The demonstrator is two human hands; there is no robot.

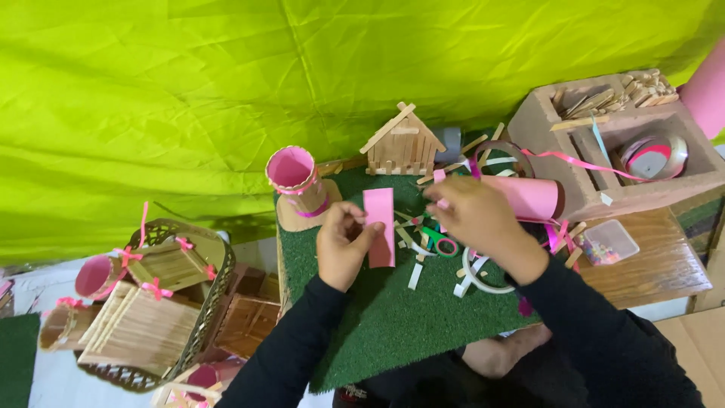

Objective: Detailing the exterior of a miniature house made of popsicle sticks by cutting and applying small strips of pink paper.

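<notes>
My left hand [343,242] pinches the left edge of a pink paper strip [380,227] held upright over a green turf mat [393,317]. To its right, my right hand [472,219] hovers with fingers curled, a small pink bit showing at the fingertips; what it holds is too small to tell. Beneath that hand lie green-handled scissors [442,243] and several loose wooden sticks and paper scraps.
A small stick house [402,142] and a pink-lined cup [293,175] stand at the mat's far edge. A pink paper roll [529,196] lies by a brown compartment box [604,189] with sticks and tape. A metal basket [219,295] of stick crafts sits left.
</notes>
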